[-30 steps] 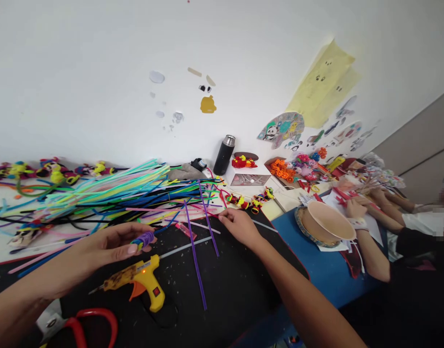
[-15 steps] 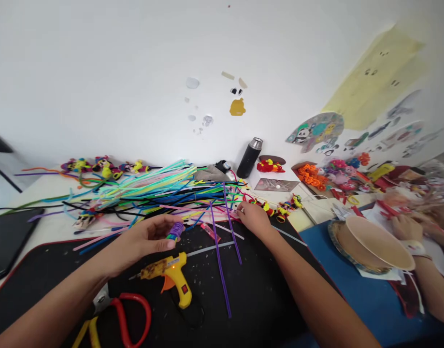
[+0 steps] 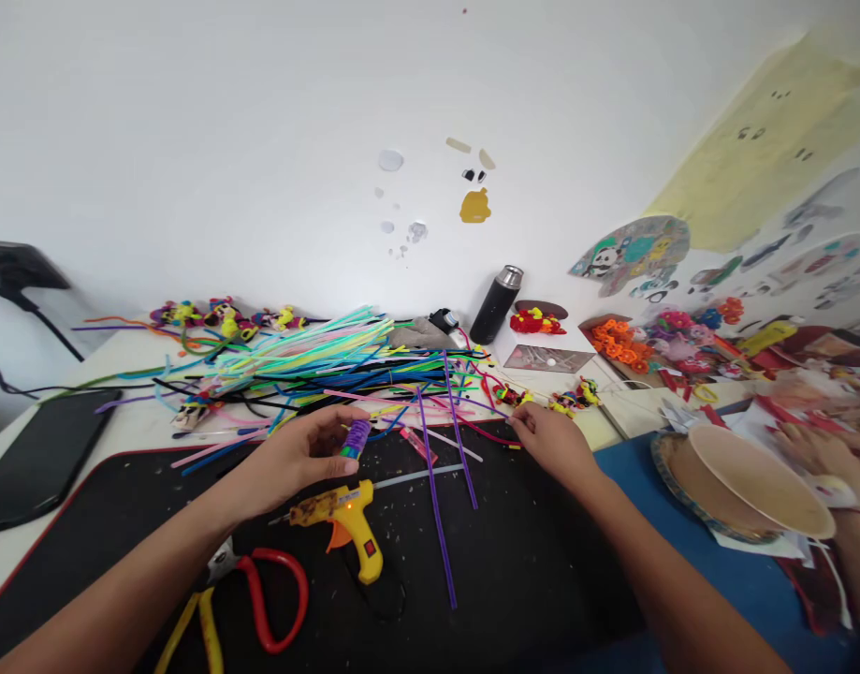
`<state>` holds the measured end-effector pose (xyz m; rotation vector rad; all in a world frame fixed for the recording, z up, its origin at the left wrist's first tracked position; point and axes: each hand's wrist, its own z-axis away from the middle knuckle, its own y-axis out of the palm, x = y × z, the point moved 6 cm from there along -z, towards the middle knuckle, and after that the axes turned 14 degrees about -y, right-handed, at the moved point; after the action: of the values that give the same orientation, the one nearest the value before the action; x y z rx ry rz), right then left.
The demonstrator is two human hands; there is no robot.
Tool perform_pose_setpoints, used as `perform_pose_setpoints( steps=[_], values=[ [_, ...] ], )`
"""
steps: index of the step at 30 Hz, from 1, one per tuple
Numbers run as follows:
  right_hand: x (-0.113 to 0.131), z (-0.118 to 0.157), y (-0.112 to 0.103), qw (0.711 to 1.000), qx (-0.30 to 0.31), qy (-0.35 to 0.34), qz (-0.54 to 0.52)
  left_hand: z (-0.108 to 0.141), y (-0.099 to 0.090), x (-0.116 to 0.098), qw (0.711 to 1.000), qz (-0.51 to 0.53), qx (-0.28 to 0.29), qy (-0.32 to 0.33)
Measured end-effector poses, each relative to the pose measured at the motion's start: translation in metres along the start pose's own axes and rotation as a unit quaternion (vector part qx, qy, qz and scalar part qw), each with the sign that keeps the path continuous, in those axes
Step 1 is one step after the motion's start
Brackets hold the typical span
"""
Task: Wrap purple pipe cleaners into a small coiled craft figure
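Observation:
My left hand (image 3: 317, 447) is closed around a small coiled roll of pipe cleaner (image 3: 357, 436), purple with green and blue at its lower end. My right hand (image 3: 552, 440) is in a pinch at the mat's back edge, its fingertips at the end of a thin purple pipe cleaner (image 3: 487, 406). A crimson pipe cleaner (image 3: 487, 432) passes just below those fingertips. Two straight purple pipe cleaners (image 3: 440, 534) lie between my hands. Below my left hand, a yellow hot glue gun (image 3: 356, 524) lies with its light lit and a glue stick (image 3: 419, 476) at its rear.
Red-handled pliers (image 3: 261, 599) and a yellow-handled tool (image 3: 209, 627) lie front left on the black mat (image 3: 528, 580). Behind are bundled pipe cleaners (image 3: 310, 351), a black flask (image 3: 496, 304) and a white box (image 3: 542, 351). At right, a co-worker's arm is beside a bowl (image 3: 752, 477).
My right hand has moved right, away from the pipe cleaner pile, and a purple strand now stretches towards its fingertips. My left hand still holds the coil. The view has shifted slightly left.

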<state>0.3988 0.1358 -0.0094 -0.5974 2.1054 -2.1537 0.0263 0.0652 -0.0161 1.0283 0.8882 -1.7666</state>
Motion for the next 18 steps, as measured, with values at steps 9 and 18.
perform_pose_setpoints(
  steps=[9, 18],
  values=[
    [0.004, 0.057, 0.006, 0.804, -0.15, 0.132, -0.56, 0.003, -0.002, -0.006, 0.998, -0.012, -0.055, 0.022],
    [0.076, 0.06, 0.006, 0.667, -0.129, 0.076, -0.73, 0.003, 0.017, -0.002, 0.997, 0.057, 0.052, 0.019]
  ],
)
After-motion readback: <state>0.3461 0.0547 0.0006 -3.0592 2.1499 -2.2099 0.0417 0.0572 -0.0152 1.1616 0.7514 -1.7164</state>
